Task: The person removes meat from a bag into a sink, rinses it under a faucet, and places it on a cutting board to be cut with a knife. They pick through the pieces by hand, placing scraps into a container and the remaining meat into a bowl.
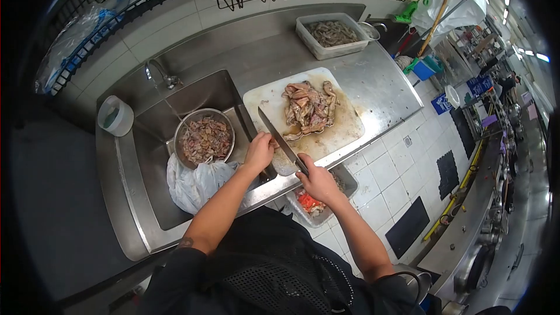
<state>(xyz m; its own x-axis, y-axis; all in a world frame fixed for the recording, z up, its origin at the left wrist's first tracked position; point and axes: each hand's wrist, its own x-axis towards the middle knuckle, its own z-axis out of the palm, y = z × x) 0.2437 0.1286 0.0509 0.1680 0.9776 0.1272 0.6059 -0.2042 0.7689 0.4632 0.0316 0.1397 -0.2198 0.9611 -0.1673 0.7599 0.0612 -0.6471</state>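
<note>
My right hand [319, 182] grips the handle of a long kitchen knife [276, 131], its blade slanting up and left over the white cutting board [350, 122]. Close to the blade, at the board's left edge, my left hand [261, 150] has its fingers drawn together; what they hold is mostly hidden. Beyond the blade lies a heap of wet, pinkish-brown flesh pieces [310, 106], possibly squid. Brown liquid stains the board around the heap. A metal bowl [232, 143] in the sink, left of my left hand, holds many small cut pieces [205, 140].
Water runs from the faucet [169, 80] into the steel sink [153, 181], where a white plastic bag [198, 185] lies. A tub of greyish seafood [332, 33] stands at the back. A scrap bin [349, 182] sits below the counter edge. A plastic container [119, 119] stands left.
</note>
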